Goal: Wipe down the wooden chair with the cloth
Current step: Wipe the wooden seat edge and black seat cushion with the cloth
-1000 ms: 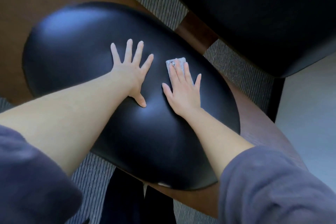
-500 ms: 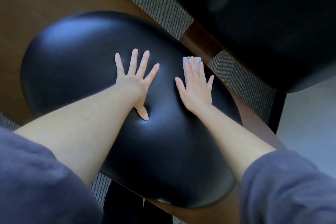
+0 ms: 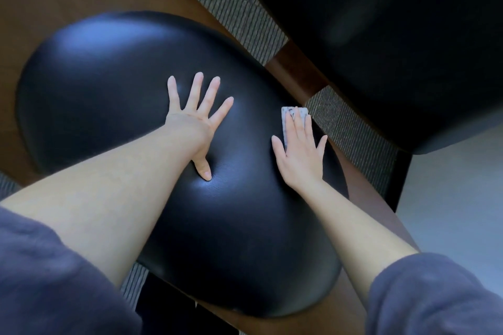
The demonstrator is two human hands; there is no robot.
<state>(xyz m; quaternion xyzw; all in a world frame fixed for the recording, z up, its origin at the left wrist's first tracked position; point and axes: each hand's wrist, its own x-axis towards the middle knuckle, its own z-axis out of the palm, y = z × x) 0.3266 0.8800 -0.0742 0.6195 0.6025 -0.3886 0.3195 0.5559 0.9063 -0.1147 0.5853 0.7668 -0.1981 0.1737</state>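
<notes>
Nearby, second dark chair [image 3: 394, 35], striped carpet [image 3: 231, 3], left hand [image 3: 190, 128] flat on seat [image 3: 109, 76], right hand [image 3: 302, 155] flat on cloth [image 3: 286, 115].

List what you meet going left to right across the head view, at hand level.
In order: black seat cushion → left hand, flat on it → right hand, flat on the cloth → striped carpet → second dark chair.
</notes>
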